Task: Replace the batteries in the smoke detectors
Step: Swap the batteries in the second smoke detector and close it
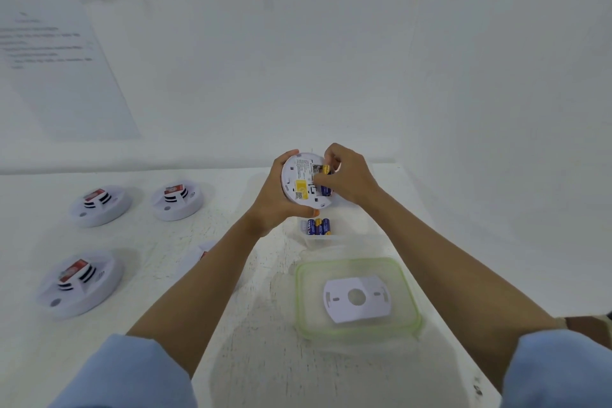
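Left hand [276, 205] grips open smoke detector [299, 180] by rim, raised over middle of tabletop [258, 358] toward far edge, label side facing camera. Right hand [347, 175] curled, fingertips pinching battery [326, 190] at detector's compartment. Spare batteries [318, 226] in clear tub [323, 240] just below held detector. White mounting plate [356, 311] lies in green-rimmed clear container [299, 295] toward near right. Three closed detectors [99, 205] [177, 200] [79, 283] along left side.
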`<state>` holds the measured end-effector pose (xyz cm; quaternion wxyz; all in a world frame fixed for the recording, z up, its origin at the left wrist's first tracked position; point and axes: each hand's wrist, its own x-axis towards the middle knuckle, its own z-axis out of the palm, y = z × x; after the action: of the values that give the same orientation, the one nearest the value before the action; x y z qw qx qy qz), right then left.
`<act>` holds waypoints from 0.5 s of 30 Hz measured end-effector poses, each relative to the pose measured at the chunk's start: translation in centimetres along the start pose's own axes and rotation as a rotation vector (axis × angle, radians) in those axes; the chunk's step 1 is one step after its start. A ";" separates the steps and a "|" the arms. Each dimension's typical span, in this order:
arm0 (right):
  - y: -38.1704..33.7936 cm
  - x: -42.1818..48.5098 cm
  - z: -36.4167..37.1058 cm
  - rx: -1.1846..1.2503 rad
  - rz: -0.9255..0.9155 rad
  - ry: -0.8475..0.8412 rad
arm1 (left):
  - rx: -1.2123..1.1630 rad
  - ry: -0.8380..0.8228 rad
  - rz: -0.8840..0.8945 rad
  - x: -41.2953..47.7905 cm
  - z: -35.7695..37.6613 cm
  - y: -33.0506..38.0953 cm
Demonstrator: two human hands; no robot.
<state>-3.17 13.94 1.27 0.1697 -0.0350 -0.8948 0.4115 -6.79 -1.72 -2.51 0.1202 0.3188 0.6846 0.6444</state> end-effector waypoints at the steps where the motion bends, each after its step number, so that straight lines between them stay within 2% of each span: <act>1: 0.0 0.0 0.0 -0.008 -0.009 0.004 | -0.002 0.001 -0.004 0.0 0.0 0.0; 6: -0.3 -0.5 0.0 -0.054 -0.087 0.128 | -0.014 0.015 -0.011 0.3 -0.1 -0.1; 9: -0.8 -1.0 0.0 0.081 -0.104 0.234 | -0.012 0.025 -0.004 0.4 -0.2 0.0; 13: -0.6 -0.6 -1.4 0.304 0.119 0.426 | -0.002 0.033 -0.006 0.2 -0.7 0.0; 15: 0.2 -0.5 -2.2 0.185 0.255 0.294 | 0.001 0.033 -0.012 0.0 -1.0 0.0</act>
<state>-1.98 15.61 2.32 0.2474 -0.1920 -0.8072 0.5004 -7.41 -2.50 -2.39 0.1124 0.3039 0.6888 0.6485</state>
